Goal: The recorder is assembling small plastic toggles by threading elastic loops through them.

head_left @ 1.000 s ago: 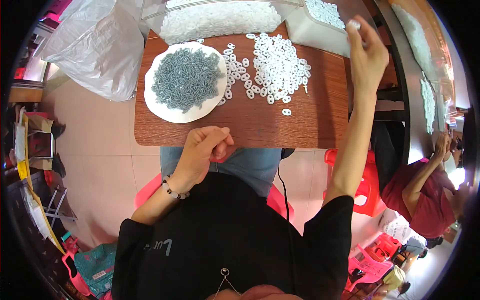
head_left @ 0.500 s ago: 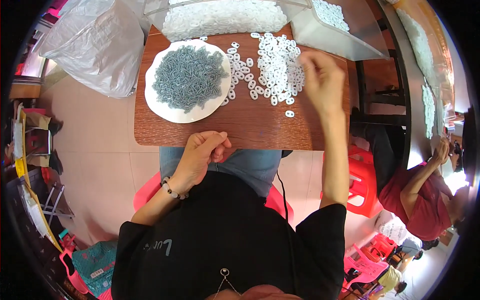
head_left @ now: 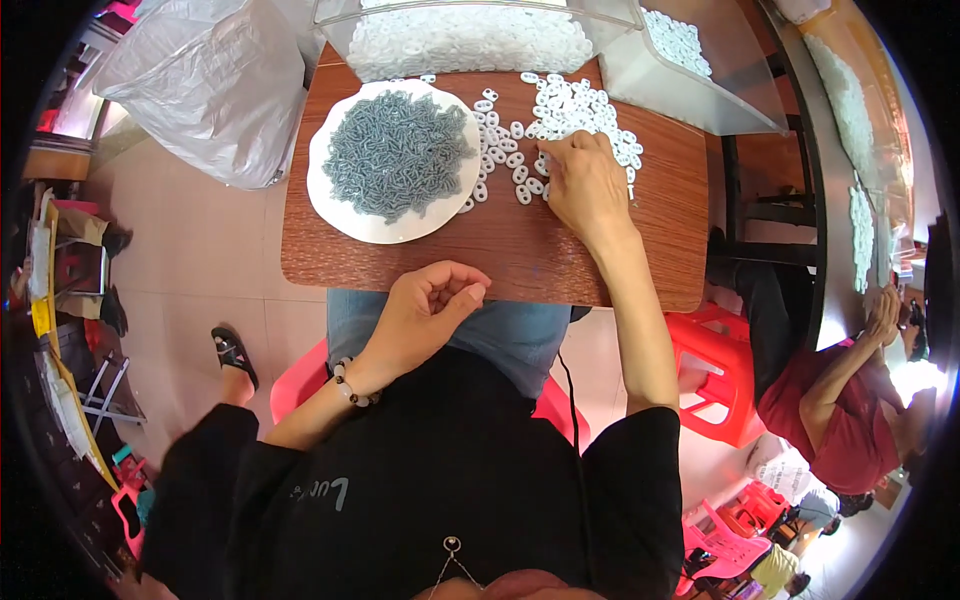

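My right hand [head_left: 590, 190] is over the pile of small white oval two-hole plastic pieces [head_left: 575, 108], fingers bent down among them. Its fingertips are closed, but whatever is between them is hidden. In front of the table's near edge, above my lap, my left hand [head_left: 432, 303] is curled, thumb tip close to the index finger. Anything it pinches is too small to make out. Left of the white pieces stands a white scalloped plate [head_left: 375, 232] heaped with small grey rod-shaped pieces [head_left: 400, 155].
A clear bin [head_left: 470, 45] of white pieces stands at the back of the brown table [head_left: 480, 262], with another bin [head_left: 690, 95] at back right. A whitish plastic bag [head_left: 205, 100] is at left. A co-worker in a red shirt [head_left: 830, 425] sits at right; another person's sandalled foot [head_left: 232, 355] shows at left.
My right hand has moved left and down onto the white pieces. My left hand has turned and its fingers have loosened slightly. Another person's leg and foot have come in at left.
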Tool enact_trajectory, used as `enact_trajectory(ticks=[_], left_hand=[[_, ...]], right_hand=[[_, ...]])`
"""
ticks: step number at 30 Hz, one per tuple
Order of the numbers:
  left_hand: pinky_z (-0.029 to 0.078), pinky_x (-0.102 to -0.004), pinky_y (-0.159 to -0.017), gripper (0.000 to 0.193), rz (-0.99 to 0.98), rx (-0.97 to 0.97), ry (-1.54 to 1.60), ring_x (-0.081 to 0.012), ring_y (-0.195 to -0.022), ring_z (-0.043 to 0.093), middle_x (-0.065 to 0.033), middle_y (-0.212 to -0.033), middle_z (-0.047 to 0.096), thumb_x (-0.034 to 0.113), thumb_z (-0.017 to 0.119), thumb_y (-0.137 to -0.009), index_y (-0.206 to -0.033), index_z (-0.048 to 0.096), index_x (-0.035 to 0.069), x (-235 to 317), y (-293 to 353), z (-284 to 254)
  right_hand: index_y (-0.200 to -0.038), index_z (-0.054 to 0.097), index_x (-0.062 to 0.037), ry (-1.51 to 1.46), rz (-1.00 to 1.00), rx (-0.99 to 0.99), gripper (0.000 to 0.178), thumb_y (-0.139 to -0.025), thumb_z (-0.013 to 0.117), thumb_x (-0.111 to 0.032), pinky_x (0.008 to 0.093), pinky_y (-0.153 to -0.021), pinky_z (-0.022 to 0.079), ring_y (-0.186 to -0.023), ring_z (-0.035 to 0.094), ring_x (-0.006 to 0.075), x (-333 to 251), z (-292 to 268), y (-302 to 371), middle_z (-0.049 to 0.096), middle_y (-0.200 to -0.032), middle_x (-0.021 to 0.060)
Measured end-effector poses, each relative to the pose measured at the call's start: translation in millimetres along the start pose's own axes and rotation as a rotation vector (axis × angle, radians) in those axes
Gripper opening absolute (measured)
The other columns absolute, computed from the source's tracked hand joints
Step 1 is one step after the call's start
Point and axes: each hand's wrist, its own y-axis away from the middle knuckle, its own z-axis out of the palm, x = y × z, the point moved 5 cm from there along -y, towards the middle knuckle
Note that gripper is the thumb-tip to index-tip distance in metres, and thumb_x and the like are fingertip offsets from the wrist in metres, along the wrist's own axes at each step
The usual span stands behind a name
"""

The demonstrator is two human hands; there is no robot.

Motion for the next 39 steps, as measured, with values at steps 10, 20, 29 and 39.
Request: enact_trajectory(ticks=[10, 20, 29, 39], left_hand=[[0.045, -0.0195, -0.073, 0.020, 0.002, -0.021, -0.055, -0.0046, -0.080, 0.057, -0.0010, -0.086, 0.064, 0.016, 0.060, -0.095, -0.103, 0.065, -0.002, -4, 0, -5], [0.044, -0.0171, -0.063, 0.019, 0.052, 0.027, -0.026, -0.0006, -0.069, 0.054, 0.0027, -0.079, 0.063, 0.016, 0.063, -0.093, -0.098, 0.066, -0.002, -5, 1, -8], [0.049, -0.0204, -0.070, 0.022, -0.011, 0.032, 0.009, -0.0062, -0.078, 0.059, -0.0030, -0.089, 0.066, 0.018, 0.059, -0.095, -0.102, 0.065, -0.002, -2, -3, -15], [0.053, -0.0222, -0.067, 0.031, 0.037, 0.024, 0.378, -0.0073, -0.075, 0.063, -0.0048, -0.089, 0.068, 0.027, 0.055, -0.098, -0.109, 0.065, 0.000, 9, -9, -14]], right_hand=[[-0.095, 0.070, -0.0084, -0.125, 0.023, -0.008, 0.015, -0.081, 0.065, -0.011, 0.0401, -0.074, 0.047, -0.085, 0.057, 0.0292, -5, -5, -1, 0.063, -0.080, 0.0101], [-0.094, 0.068, -0.0059, -0.135, -0.038, -0.013, 0.016, -0.078, 0.067, -0.011, 0.0404, -0.076, 0.048, -0.089, 0.059, 0.0310, -24, 13, -23, 0.066, -0.086, 0.0125], [-0.090, 0.064, -0.0047, -0.181, -0.036, 0.037, 0.011, -0.082, 0.066, -0.011, 0.0414, -0.068, 0.047, -0.075, 0.060, 0.0314, -25, 8, -20, 0.065, -0.080, 0.0147], [-0.094, 0.065, -0.0036, -0.551, -0.250, -0.038, 0.022, -0.073, 0.068, 0.001, 0.0374, -0.063, 0.043, -0.073, 0.055, 0.0289, -99, -41, 53, 0.060, -0.079, 0.0099]])
